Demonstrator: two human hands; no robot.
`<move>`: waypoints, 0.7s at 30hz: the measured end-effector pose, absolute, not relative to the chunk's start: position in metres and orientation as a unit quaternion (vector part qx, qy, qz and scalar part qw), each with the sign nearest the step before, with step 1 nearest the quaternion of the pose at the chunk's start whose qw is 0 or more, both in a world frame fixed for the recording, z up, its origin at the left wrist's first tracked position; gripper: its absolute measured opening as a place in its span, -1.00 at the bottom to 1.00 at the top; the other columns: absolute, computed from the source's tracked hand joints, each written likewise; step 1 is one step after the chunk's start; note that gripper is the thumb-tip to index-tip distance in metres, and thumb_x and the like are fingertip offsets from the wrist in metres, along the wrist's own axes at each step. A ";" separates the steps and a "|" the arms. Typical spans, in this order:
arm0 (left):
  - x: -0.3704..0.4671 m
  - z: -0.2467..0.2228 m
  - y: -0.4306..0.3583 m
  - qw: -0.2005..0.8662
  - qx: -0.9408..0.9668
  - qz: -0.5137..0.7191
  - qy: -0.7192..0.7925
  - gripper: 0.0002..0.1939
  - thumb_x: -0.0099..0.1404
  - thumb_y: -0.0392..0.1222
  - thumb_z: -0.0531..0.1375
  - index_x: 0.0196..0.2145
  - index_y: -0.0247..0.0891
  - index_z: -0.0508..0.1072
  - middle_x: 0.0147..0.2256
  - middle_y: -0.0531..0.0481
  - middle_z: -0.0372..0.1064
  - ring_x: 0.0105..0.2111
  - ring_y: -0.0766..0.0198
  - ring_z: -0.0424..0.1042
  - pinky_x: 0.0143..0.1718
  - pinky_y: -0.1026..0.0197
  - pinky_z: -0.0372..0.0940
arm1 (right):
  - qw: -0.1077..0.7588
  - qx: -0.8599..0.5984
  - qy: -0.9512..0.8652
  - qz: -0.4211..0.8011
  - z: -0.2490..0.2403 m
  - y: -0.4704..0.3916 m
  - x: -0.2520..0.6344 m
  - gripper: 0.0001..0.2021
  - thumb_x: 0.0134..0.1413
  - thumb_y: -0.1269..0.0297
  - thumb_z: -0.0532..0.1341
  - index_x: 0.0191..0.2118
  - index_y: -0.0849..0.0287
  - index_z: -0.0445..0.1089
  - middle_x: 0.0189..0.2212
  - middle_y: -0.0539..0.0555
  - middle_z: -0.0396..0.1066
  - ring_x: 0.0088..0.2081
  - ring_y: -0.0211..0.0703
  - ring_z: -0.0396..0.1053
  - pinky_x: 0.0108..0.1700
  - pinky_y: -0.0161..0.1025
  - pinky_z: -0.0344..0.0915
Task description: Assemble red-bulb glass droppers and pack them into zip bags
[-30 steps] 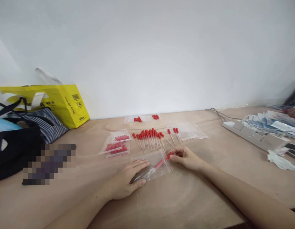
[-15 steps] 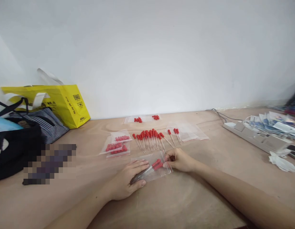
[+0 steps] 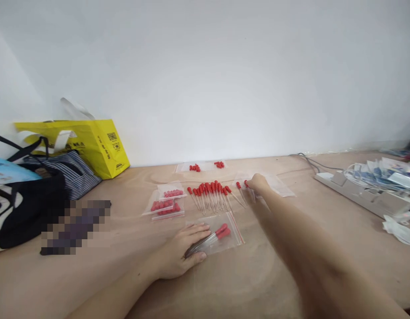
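Note:
My left hand [image 3: 187,250] lies flat over the lower end of a clear zip bag [image 3: 233,243], thumb and fingers apart, keeping it on the table. Inside that bag are glass droppers with red rubber bulbs [image 3: 222,231]. Farther away, my right hand [image 3: 260,182] is closed at a red-bulbed dropper [image 3: 246,184]; its fingertips are mostly hidden behind the hand. Another single dropper [image 3: 238,185] lies just to its left. A fanned row of droppers [image 3: 210,190] spreads across the table between the hands. Under and behind my right hand is a flat clear bag [image 3: 284,188].
Small bags of red bulbs [image 3: 168,206] are stacked left of the row. Another bag with loose red bulbs [image 3: 220,165] lies by the wall. A yellow bag [image 3: 105,150] and a striped bag [image 3: 80,170] stand left. On the right are a power strip [image 3: 361,192] and crumpled tissue [image 3: 399,229].
My right hand has left the zip bag's open end and reached forward and right to the separate droppers. My left hand stays on the bag. The view has shifted slightly.

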State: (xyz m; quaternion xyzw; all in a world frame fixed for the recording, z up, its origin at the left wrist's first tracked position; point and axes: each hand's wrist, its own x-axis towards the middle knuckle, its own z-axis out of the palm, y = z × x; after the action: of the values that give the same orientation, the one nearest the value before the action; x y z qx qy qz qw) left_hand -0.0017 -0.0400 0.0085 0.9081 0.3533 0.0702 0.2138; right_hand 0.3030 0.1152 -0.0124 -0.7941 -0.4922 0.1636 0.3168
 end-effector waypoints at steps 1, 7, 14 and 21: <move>-0.002 0.009 -0.040 0.212 0.909 0.070 0.352 -0.51 0.23 -0.08 0.03 0.10 -0.19 0.13 0.13 -0.07 0.05 0.13 0.11 0.00 0.12 -0.05 -0.04 | 0.314 -0.797 -0.486 0.170 -0.014 0.118 0.302 -0.89 -0.37 0.41 0.26 -0.55 0.28 0.35 -0.52 0.27 0.39 -0.35 0.01 0.37 -0.47 -0.29 0.16; -0.004 0.007 -0.039 0.209 0.913 0.073 0.343 -0.52 0.24 -0.06 0.02 0.11 -0.19 0.12 0.13 -0.06 0.05 0.13 0.13 0.01 0.13 -0.06 -0.06 | 0.352 -0.781 -0.469 0.216 -0.014 0.126 0.295 -0.89 -0.46 0.49 0.26 -0.63 0.25 0.31 -0.65 0.15 0.32 -0.42 -0.03 0.35 -0.50 -0.30 0.12; -0.004 0.006 -0.040 0.211 0.911 0.076 0.346 -0.52 0.24 -0.06 0.02 0.11 -0.16 0.11 0.13 -0.05 0.05 0.14 0.11 0.00 0.12 -0.07 -0.06 | 0.485 -0.682 -0.458 0.300 -0.001 0.094 0.299 -0.92 -0.23 0.33 0.18 -0.51 0.22 0.30 -0.66 -0.01 0.24 -0.62 -0.31 0.20 -0.57 -0.34 0.10; -0.004 0.005 -0.040 0.215 0.910 0.097 0.342 -0.50 0.23 -0.08 0.04 0.12 -0.12 0.08 0.13 -0.02 0.06 0.13 0.11 0.02 0.13 -0.05 -0.06 | 0.587 -0.555 -0.438 0.395 -0.014 0.020 0.281 -0.73 -0.23 0.12 0.21 -0.39 0.18 0.24 -0.65 -0.09 0.20 -0.63 -0.35 0.16 -0.59 -0.36 0.14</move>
State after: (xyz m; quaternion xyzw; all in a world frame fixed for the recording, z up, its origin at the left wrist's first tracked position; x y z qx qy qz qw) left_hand -0.0037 -0.0396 0.0055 0.9097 0.3422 0.0969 0.2145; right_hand 0.2814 0.0205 -0.0135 -0.5547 -0.4381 0.3947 0.5870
